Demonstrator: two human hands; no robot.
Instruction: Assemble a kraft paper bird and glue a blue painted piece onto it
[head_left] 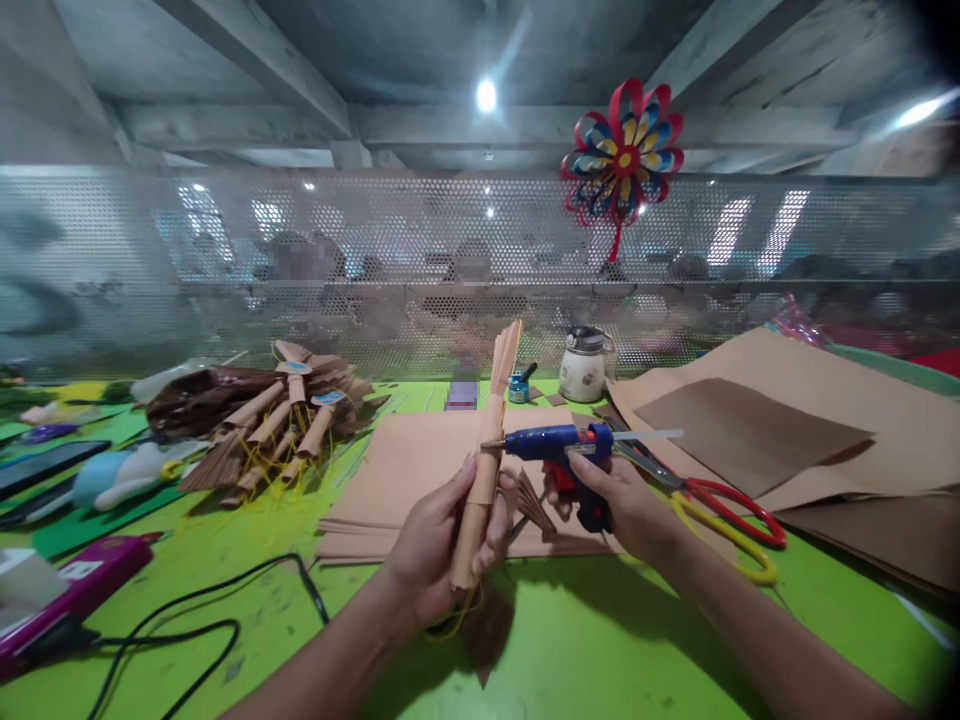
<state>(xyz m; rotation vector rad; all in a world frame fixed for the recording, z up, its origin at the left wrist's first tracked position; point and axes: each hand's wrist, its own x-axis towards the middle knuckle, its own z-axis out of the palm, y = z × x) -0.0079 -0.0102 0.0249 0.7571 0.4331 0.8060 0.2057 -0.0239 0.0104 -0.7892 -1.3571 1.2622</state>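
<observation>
In my left hand [431, 540] I hold a rolled brown paper tube [471, 530], tilted nearly upright. Its top end spreads into a pleated fan, and thin yellow string hangs from the lower end. My right hand [630, 495] is wrapped round a blue hot glue gun [551, 441], with a clear glue stick jutting from its back. The gun's nozzle meets the tube's side, or sits just in front of it. A small pleated paper fan [536, 508] shows between my hands. Beneath them lies a stack of brown paper sheets [409, 450].
Scissors with red and yellow handles [724, 490] lie at right, beside large brown sheets [795, 400]. Several paper rolls with yellow string [270, 425] are piled at left. A purple power strip [112, 570] and black cable [217, 580] lie front left. A white jug [583, 372] stands behind.
</observation>
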